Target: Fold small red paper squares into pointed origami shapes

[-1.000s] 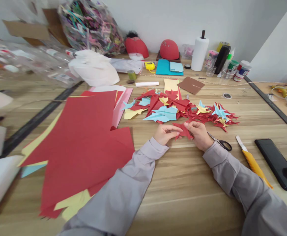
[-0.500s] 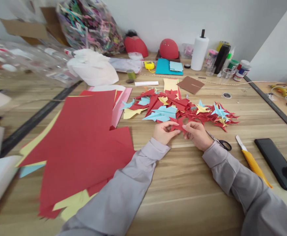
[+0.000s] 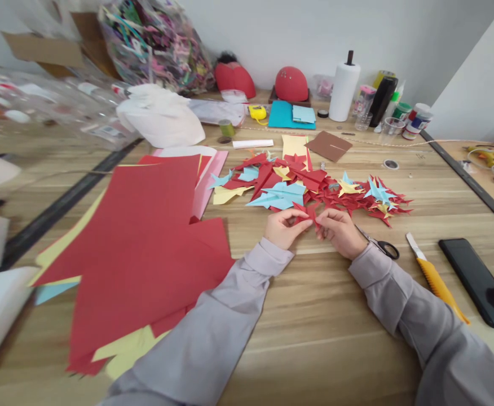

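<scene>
A small red folded paper piece [image 3: 305, 213] is held just above the table between my two hands. The thumb and fingers of my left hand [image 3: 286, 226] pinch its left side. My right hand [image 3: 340, 232] pinches the right side, its fingertips close to those of the left. Right behind the hands lies a heap of folded red paper pieces [image 3: 314, 180], mixed with light blue and yellow ones. A light blue paper plane [image 3: 278, 195] rests at the front of that heap. Scissors [image 3: 387, 249] with black handles lie partly hidden behind my right hand.
Large red paper sheets [image 3: 145, 254] cover the left side. A yellow-handled craft knife [image 3: 437, 282] and a black phone [image 3: 477, 279] lie at right. Behind stand a white roll [image 3: 344, 93], a yellow tape measure [image 3: 257, 114] and a stuffed plastic bag [image 3: 156, 48].
My right fingertips have shifted slightly on the red paper piece, and its right part looks narrower now. Both hands stay in nearly the same place.
</scene>
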{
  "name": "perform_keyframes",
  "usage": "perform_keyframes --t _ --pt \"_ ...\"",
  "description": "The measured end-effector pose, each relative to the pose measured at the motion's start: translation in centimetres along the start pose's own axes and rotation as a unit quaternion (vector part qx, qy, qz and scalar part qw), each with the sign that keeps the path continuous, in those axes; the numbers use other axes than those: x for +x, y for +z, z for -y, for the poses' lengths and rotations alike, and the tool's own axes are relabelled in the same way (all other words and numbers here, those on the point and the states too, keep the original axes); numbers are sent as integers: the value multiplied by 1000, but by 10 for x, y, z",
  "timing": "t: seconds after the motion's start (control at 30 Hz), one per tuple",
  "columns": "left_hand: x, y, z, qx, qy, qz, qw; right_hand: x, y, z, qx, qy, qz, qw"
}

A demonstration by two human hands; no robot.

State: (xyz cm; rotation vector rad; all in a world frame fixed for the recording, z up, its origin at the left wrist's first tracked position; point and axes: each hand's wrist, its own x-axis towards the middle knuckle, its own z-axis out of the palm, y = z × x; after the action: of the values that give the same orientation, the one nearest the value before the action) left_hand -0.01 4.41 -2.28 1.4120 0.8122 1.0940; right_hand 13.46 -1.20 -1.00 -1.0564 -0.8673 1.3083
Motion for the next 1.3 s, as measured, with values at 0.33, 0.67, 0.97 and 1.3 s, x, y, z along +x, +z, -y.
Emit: perform_keyframes --t 0.33,0.67,0.97,1.3 --pt "1 1 -7 -51 -58 -16 997 1 -2 -4 -27 -1 8 1000" --pt "2 -1 -1 -69 -64 -7 996 0 0 -5 -26 -53 15 998" --pt "3 -3 0 -71 -63 3 996 1 -1 -11 -65 -66 8 996" --pt "3 -3 0 -86 -74 17 993 3 2 -14 -54 -111 -66 990"
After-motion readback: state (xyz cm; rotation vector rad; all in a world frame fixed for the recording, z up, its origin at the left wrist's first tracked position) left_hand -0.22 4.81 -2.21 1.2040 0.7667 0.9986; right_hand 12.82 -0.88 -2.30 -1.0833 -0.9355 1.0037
